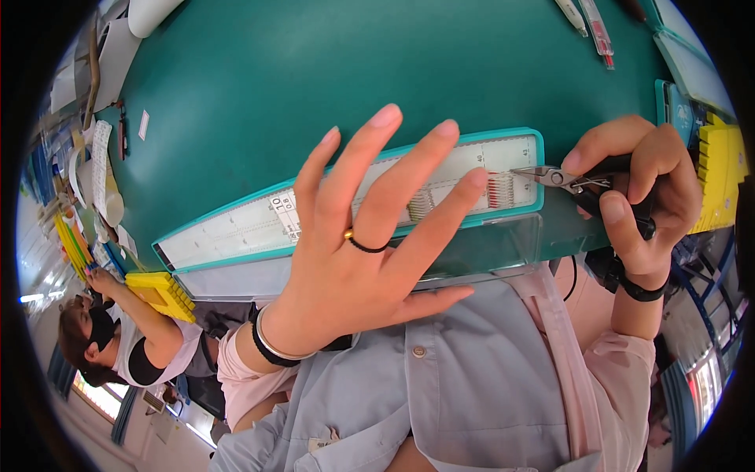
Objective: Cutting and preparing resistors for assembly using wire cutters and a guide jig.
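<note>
In the head view, the left hand (346, 252) is covering the middle of the case (540, 145), so the strip of card beneath it is partly hidden. Behind its fingers, the green pieces (420, 203) in the case are showing only in part. The red pieces (500, 191), near the right end of the case, are showing more fully, though they are too fine to make out singly. The handles of the pliers (550, 176) are largely disappearing inside the right hand (649, 189). Beyond the case's far right corner, two pens (596, 30) are running out of view at the top edge.

The left hand is hovering over the case, its fingers spread well apart and gripping nothing. The right hand is closing around the pliers just beside the case's right end; their nose is pointing left over the rim, toward the red pieces. Whether the tips are touching anything, one cannot tell. The clear lid (503, 244) is lying along the near side of the case, and the bench (314, 63) is stretching beyond its far side.
</note>
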Demonstrator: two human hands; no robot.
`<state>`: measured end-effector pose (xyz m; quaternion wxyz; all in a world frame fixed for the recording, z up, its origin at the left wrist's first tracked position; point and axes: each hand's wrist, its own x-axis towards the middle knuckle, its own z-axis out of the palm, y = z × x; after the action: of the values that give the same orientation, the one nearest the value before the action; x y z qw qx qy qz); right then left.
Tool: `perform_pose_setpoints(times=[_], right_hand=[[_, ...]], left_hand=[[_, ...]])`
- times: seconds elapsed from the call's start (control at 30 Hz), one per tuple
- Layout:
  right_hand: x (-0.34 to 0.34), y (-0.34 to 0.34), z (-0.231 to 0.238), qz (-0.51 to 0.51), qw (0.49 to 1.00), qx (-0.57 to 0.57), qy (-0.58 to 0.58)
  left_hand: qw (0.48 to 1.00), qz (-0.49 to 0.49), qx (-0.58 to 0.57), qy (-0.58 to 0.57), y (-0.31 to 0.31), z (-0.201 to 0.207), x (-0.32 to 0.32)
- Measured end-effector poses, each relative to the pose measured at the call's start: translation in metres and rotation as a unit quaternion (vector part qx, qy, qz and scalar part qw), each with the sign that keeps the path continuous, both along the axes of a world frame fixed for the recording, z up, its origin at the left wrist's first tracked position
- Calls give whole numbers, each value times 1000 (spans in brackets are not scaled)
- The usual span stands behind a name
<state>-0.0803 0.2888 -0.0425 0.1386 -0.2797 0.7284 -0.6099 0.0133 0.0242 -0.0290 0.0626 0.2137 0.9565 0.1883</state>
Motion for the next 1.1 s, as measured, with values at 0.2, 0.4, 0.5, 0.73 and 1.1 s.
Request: perform_pose_setpoints(times=[0.2,0.4,0.5,0.73,1.1], right_hand=[[-1,2,-2,4,1000,-26,-11],[-1,2,-1,-1,1000,-21,-21],[0,0,1,-12,1000,-12,-25],[-2,3,0,-2,1000,7,24],[1,2,0,-12,1000,4,23]], left_hand=[[999,13,29,5,0,0,-1],[1000,5,19,-2,1,1,-4],[1000,-6,-2,-8,2,3,-6],[1000,-9,-21,-17,2,4,-6],[999,-13,-24,-18,2,4,-5]])
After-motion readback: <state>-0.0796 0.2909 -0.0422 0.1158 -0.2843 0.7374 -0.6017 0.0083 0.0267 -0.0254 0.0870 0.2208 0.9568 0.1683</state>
